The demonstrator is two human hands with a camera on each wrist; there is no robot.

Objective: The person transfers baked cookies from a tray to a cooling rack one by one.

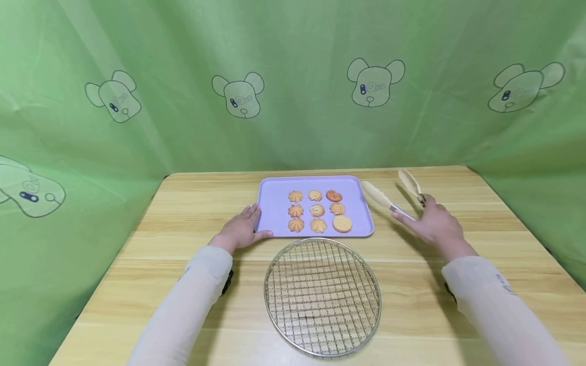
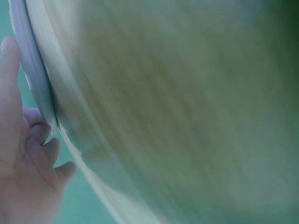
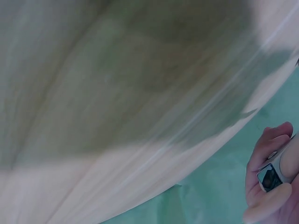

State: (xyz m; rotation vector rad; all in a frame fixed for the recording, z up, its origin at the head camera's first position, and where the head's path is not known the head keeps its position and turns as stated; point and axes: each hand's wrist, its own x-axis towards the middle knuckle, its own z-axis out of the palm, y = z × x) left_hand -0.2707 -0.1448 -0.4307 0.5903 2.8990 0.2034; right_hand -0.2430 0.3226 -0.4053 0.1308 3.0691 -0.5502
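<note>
A lilac tray (image 1: 273, 204) with several cookies (image 1: 317, 210) in rows lies on the table. My left hand (image 1: 240, 227) rests against its front left corner, thumb along the front rim and fingers at the left side; the left wrist view shows this tray edge (image 2: 35, 65) beside thumb and fingers. To the right of the tray, my right hand (image 1: 439, 223) grips a pair of tongs (image 1: 403, 210) with cream-coloured tips. Their two arms stand spread apart, with nothing between them. In the right wrist view, fingers curl round the tongs' metal end (image 3: 269, 178).
A round wire cooling rack (image 1: 322, 300) lies in front of the tray, close to its front rim. The wooden table (image 1: 412, 315) ends at a green curtain (image 1: 302, 137) at the back and sides.
</note>
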